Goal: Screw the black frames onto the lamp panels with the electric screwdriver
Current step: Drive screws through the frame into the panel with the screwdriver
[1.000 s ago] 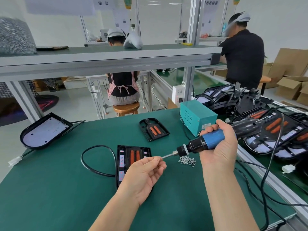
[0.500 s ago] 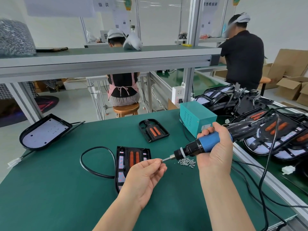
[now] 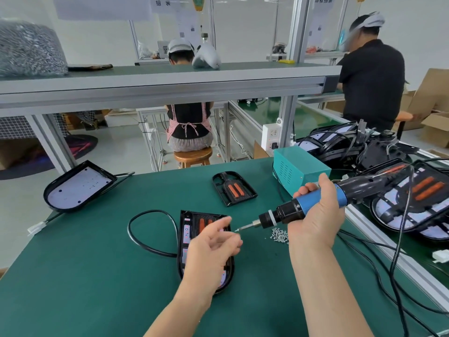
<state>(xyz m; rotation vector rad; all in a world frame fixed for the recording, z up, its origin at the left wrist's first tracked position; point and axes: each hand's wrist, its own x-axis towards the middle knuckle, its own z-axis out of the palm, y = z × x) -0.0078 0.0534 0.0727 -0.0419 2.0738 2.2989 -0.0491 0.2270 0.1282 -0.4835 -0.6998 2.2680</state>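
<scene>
My right hand grips the blue and black electric screwdriver, its bit pointing left and slightly down. My left hand hovers just left of the bit tip, blurred, fingers loosely spread and holding nothing I can see. Under the left hand lies a lamp panel with a black frame and orange strips on the green table, a black cable looping from it. A small pile of screws lies right of the panel. A second black frame lies further back.
A lamp panel rests tilted at the table's left edge. A teal power box stands at back right, with a stack of lamp panels and cables beyond a metal rail. Two people work at benches behind.
My left hand's fingers have opened from their pinch at the bit tip and drawn slightly away. The screwdriver has shifted a little left and down.
</scene>
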